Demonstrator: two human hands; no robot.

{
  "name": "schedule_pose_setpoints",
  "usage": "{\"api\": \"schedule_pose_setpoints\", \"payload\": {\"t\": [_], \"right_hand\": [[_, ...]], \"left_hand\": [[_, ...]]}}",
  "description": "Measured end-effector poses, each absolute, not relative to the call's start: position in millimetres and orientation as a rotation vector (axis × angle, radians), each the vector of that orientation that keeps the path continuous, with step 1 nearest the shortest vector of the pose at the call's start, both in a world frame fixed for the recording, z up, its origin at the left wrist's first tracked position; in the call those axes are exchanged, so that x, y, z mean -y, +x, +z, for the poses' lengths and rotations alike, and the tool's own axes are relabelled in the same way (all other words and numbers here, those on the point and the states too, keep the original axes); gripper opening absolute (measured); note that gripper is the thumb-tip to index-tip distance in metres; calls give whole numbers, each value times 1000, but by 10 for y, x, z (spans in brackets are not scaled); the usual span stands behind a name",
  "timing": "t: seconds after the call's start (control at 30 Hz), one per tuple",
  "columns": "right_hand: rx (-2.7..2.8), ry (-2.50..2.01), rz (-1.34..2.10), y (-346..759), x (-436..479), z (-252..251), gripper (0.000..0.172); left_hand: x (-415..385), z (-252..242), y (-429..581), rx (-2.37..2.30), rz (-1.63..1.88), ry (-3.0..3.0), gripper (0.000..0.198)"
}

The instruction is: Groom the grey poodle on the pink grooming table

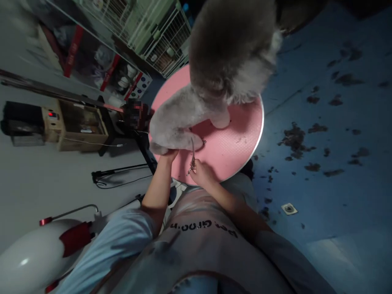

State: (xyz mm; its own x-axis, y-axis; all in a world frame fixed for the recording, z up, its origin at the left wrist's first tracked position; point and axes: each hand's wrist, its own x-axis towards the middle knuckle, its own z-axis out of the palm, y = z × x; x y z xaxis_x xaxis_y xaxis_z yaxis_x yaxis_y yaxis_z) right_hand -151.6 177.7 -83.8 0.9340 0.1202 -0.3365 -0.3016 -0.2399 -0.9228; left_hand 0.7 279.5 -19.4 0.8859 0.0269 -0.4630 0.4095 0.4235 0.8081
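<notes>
A grey, short-clipped dog (180,110) stands on a round pink table (241,151), its large fluffy head (232,45) at the far side. My right hand (200,172) grips a pair of scissors (192,157) by the handles. The blades point away from me and lie across the dog's near leg (192,141) in this view; whether they touch the fur I cannot tell. At the dog's rear, my left hand (170,154) reaches under the body beside that leg. Its fingers are hidden by the fur.
Clumps of cut hair (294,139) are scattered over the blue floor at the right, near a floor drain (289,209). Wire cages (168,45) stand behind the table. To the left are a wooden box (81,122), a black stand (122,168) and a white rounded machine (39,253).
</notes>
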Motion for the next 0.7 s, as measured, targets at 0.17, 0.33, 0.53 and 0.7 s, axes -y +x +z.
{"api": "schedule_pose_setpoints", "payload": {"t": [0.17, 0.33, 0.53, 0.7], "right_hand": [[-133, -2005, 280, -1268, -1965, -789, 38], [-155, -2050, 301, -1173, -2049, -779, 28], [-190, -2028, 319, -1146, -2091, -647, 26], [-163, -1985, 312, -1125, -2123, -511, 33]], "left_hand": [[-2960, -356, 107, -437, -254, 1232, 42], [-3034, -378, 149, -444, -287, 1216, 47], [-3011, -315, 135, -477, -308, 1182, 49], [-3004, -295, 124, -497, -278, 1171, 59]]}}
